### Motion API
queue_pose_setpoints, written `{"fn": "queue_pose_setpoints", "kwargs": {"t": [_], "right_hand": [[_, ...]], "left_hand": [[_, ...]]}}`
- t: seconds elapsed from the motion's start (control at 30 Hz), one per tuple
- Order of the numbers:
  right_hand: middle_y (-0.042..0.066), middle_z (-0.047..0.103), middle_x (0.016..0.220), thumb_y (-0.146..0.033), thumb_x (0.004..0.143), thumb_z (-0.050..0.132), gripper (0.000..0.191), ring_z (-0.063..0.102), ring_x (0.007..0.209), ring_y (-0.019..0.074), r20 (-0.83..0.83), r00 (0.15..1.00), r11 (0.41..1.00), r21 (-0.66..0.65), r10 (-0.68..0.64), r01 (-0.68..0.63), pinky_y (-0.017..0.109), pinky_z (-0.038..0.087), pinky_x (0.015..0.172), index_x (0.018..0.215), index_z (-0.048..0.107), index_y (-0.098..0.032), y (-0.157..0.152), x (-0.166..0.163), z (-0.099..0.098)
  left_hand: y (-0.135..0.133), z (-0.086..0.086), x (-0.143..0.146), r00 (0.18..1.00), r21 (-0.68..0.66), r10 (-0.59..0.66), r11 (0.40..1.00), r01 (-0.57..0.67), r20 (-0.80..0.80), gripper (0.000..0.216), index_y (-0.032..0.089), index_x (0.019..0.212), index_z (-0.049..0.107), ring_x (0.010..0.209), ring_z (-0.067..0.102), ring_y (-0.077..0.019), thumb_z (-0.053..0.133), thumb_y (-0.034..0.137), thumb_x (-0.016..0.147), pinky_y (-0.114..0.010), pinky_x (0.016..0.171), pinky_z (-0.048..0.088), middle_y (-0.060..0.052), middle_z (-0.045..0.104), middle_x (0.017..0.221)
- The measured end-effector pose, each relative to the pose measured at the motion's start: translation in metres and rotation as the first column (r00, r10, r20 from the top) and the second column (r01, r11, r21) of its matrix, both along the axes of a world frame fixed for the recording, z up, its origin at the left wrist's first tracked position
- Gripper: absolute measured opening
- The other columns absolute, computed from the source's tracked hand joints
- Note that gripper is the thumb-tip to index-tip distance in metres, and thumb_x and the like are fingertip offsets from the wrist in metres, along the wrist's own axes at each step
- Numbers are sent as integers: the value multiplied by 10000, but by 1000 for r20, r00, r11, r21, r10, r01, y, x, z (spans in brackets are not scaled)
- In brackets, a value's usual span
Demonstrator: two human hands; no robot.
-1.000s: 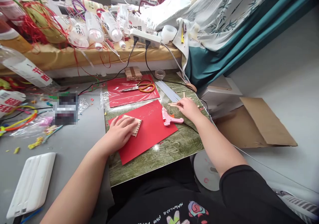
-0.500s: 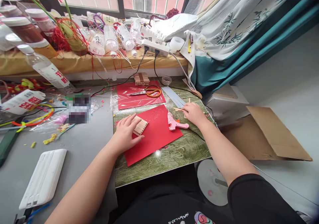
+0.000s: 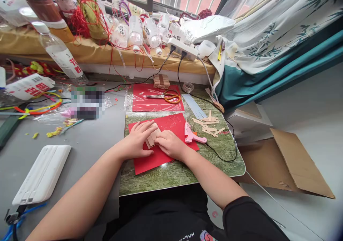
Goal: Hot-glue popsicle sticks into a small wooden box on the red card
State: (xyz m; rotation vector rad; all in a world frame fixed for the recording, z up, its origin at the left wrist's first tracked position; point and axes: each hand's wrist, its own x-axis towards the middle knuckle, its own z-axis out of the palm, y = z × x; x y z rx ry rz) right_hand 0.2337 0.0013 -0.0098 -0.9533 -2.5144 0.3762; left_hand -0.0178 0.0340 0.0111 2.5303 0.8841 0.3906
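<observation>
A small panel of wooden craft sticks, laid side by side, rests on a red sheet. My left hand lies over the panel's left part with fingers spread and thumb along its near edge. From the right, my right hand reaches the panel with its fingers bent and drawn together. Whatever those fingertips pinch is hidden. Just right of this hand, a pink glue gun lies with its nozzle pointing away from me. Loose craft sticks are scattered beyond it.
Scissors lie on wrapped red sheets, near a bundle of sticks. Blue-grey strips and a tape roll are at the back right. The glue gun's black cord loops at the right. A white power bank sits left.
My right hand has moved left from the loose craft sticks to the stick panel, uncovering the pile. My left hand stays over the panel. The camera view has shifted.
</observation>
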Motion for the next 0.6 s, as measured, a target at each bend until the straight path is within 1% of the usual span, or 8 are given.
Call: {"fn": "queue_pose_setpoints", "kwargs": {"t": [0.1,0.2,0.3,0.33,0.4,0.47,0.53,0.6], "right_hand": [[85,741,1124,-229,1076,563,145,586,1035,260,-31,999,1000,-2,-15,15,455,425,964,1112,703,-238,0,-2,-2],[78,751,1113,-245,1080,566,154,589,1041,259,-40,999,999,-29,-24,23,464,409,962,1116,716,-250,-2,-1,0],[74,757,1113,-241,1087,554,169,592,1024,253,-48,999,999,-47,-18,16,458,404,948,1110,721,-247,-2,-2,1],[74,759,1112,-242,1086,556,168,592,1016,252,-52,999,999,-52,-16,14,456,405,942,1106,723,-246,-1,-2,1],[70,763,1086,-247,1082,567,162,594,990,249,-62,998,998,-67,-17,12,451,409,926,1094,728,-248,0,-3,0],[67,762,1040,-254,1079,577,154,601,959,244,-89,996,997,-82,-19,12,444,421,913,1079,731,-248,2,-4,-2],[64,763,1046,-260,1078,586,146,610,961,239,-135,991,995,-95,-25,13,441,435,926,1071,731,-248,2,-3,-3],[64,767,1115,-258,1075,598,131,620,998,236,-194,981,993,-114,-30,8,440,452,958,1072,729,-250,2,-1,-3]], "left_hand": [[0,-1,-2,999,-14,38,999,-38,4,1006,287,1690,272,1616,288,-391,783,486,846,-638,1312,193,-143,315,1749],[-1,-5,-1,999,-27,48,998,-48,-4,948,272,1674,304,1603,317,-389,764,462,867,-635,1297,232,-156,327,1741],[-2,-3,1,999,-9,47,999,-47,-10,833,253,1595,422,1594,326,-390,766,422,856,-630,1288,254,-156,344,1731],[-2,-1,1,999,2,52,999,-52,-2,754,249,1530,489,1588,331,-389,769,421,851,-621,1282,269,-149,362,1722],[-2,3,0,997,25,67,997,-68,26,521,255,1310,621,1560,360,-383,776,441,849,-600,1257,315,-121,430,1680],[-3,7,0,996,56,73,996,-76,44,279,263,1052,669,1497,429,-369,765,450,869,-582,1214,361,-87,538,1582],[-4,8,2,997,92,64,994,-67,30,185,258,875,653,1426,492,-349,732,423,908,-569,1172,385,-59,627,1463],[-6,8,6,998,126,59,990,-58,-5,183,253,807,644,1360,542,-332,685,365,946,-557,1121,411,-46,683,1363]]}}
